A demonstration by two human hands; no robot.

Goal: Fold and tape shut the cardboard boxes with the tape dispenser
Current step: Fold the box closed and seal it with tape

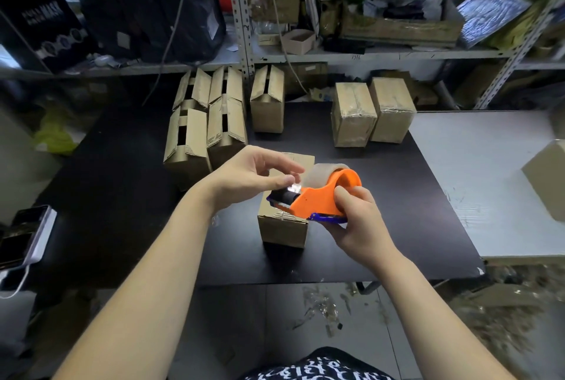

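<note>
A small cardboard box [282, 228] stands upright in the middle of the black table [397, 196]. Just above it my right hand [356, 220] grips an orange tape dispenser [318, 200] with a clear tape roll [321, 173]. My left hand [253, 176] reaches over the box top, thumb and forefinger pinching the loose tape end at the dispenser's front. Several open-flapped boxes [211, 122] stand at the back left. Two taped boxes [371, 112] stand at the back right.
Cluttered metal shelves [336, 57] run behind the table. A white table [489, 171] adjoins on the right with another box [547, 177] at its edge. A phone [24, 237] with a cable lies far left. Tape scraps litter the floor [324, 309].
</note>
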